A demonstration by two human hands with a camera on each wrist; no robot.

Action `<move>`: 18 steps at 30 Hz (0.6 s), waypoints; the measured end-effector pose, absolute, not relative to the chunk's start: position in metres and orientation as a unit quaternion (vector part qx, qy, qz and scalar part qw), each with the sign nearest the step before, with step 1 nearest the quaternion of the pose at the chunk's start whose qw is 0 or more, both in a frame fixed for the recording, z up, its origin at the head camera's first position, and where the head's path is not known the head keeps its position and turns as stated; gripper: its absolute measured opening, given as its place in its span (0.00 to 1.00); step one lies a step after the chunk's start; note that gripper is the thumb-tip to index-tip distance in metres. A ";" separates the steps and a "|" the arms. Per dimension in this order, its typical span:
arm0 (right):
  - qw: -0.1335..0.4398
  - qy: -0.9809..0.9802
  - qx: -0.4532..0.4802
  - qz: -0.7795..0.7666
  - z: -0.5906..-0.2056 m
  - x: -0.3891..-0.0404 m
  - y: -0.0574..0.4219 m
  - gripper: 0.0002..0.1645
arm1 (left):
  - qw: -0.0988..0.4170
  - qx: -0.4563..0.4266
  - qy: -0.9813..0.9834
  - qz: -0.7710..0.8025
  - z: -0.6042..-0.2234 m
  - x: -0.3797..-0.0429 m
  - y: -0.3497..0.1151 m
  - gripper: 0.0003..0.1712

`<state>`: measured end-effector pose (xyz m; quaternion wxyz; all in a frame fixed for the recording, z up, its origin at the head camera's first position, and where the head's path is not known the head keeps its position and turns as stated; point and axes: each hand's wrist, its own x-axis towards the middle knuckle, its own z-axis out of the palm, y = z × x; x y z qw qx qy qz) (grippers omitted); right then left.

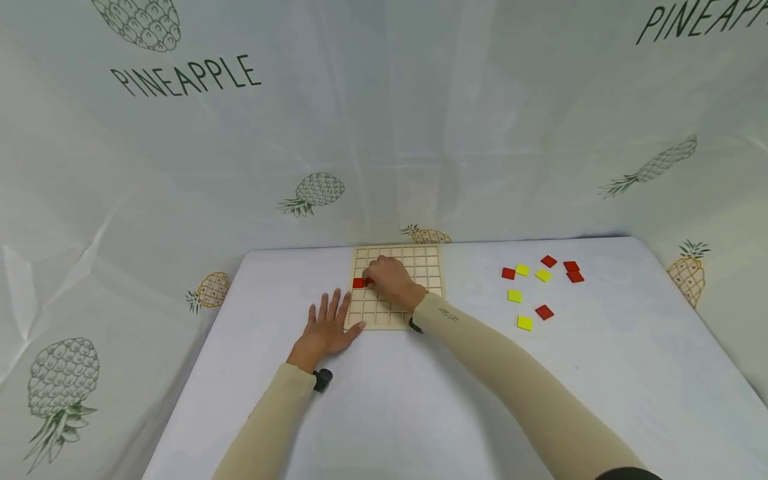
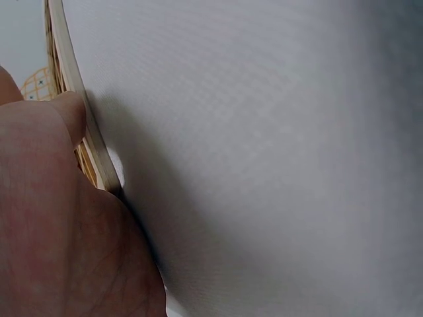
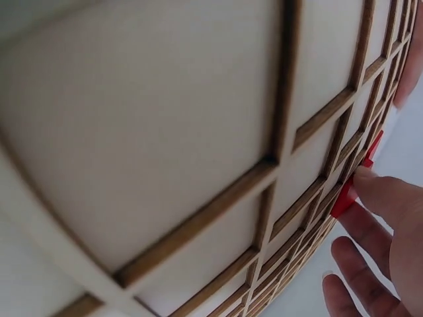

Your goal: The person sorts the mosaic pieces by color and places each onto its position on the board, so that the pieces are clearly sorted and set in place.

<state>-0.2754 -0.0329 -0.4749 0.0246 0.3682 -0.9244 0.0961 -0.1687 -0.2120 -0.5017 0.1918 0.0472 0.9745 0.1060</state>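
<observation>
A wooden grid board (image 1: 375,319) lies at the far side of the table, its surface split into square cells. My left hand (image 1: 324,333) is spread flat by the board's near left corner, with the thumb at its edge; in the left wrist view the hand (image 2: 59,218) touches the board's side (image 2: 99,155). Over the board, my right hand (image 1: 393,279) pinches a red square tile (image 3: 344,199) between thumb and fingers. Just left of it, another red tile (image 1: 358,283) sits in a cell of the left column.
Right of the board, loose red tiles (image 1: 545,312) and yellow tiles (image 1: 525,323) lie scattered on the white table (image 1: 600,373). A cloth (image 1: 384,120) printed with pineapples hangs behind the table's far edge.
</observation>
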 end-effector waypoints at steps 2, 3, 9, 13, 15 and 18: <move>0.021 -0.926 0.364 0.093 -0.475 -0.275 -0.033 0.10 | 0.193 0.046 0.975 0.104 -0.502 -0.169 -0.212 0.52; 0.019 -0.928 0.362 0.090 -0.475 -0.275 -0.033 0.10 | 0.194 0.046 0.975 0.103 -0.503 -0.170 -0.211 0.52; 0.017 -0.930 0.361 0.064 -0.475 -0.271 -0.030 0.10 | 0.197 0.042 0.975 0.088 -0.508 -0.173 -0.213 0.53; 0.021 -0.929 0.365 0.057 -0.473 -0.266 -0.022 0.09 | 0.192 0.042 0.977 0.086 -0.509 -0.173 -0.213 0.53; 0.025 -0.929 0.364 0.058 -0.471 -0.264 -0.016 0.09 | 0.186 0.043 0.977 0.092 -0.510 -0.173 -0.213 0.53; 0.027 -0.931 0.358 0.062 -0.467 -0.260 -0.004 0.10 | 0.182 0.045 0.978 0.095 -0.512 -0.173 -0.214 0.52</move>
